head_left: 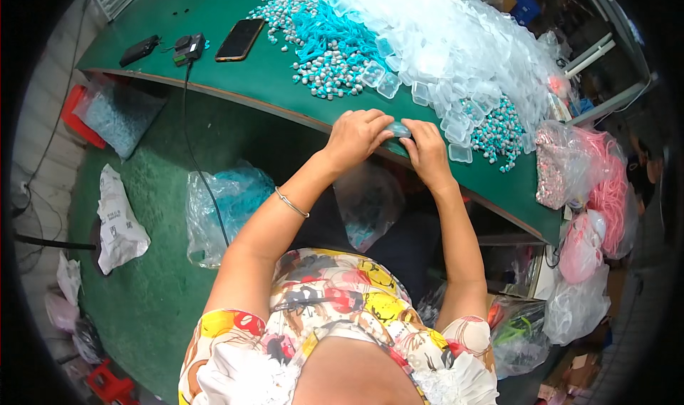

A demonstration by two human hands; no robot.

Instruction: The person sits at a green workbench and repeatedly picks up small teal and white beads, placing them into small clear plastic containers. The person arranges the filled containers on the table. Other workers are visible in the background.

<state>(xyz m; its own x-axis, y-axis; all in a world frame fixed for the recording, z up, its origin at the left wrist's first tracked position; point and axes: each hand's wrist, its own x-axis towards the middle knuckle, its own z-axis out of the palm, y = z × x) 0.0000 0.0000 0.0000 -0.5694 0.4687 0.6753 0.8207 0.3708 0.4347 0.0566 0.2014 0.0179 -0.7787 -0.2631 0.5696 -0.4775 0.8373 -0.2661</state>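
My left hand [358,138] and my right hand [428,153] meet over the near edge of the green table [235,84]. Between their fingertips they hold a small clear plastic case [398,129] with something bluish inside, too small to make out. Just beyond lie loose, empty-looking clear cases [388,84], spilling from a big heap of the same cases [463,42]. To the left of that heap is a pile of teal cords [335,31], with small grey-and-teal plugs [328,74] around it. More such plugs [499,131] lie to the right of my right hand.
A phone [240,39], a small black device with a cable [189,49] and a black case [140,50] lie on the table's left. Bags with pink cords [604,184] hang at the right edge. Below stand a bag of teal stuff [231,198] and a red stool [110,383].
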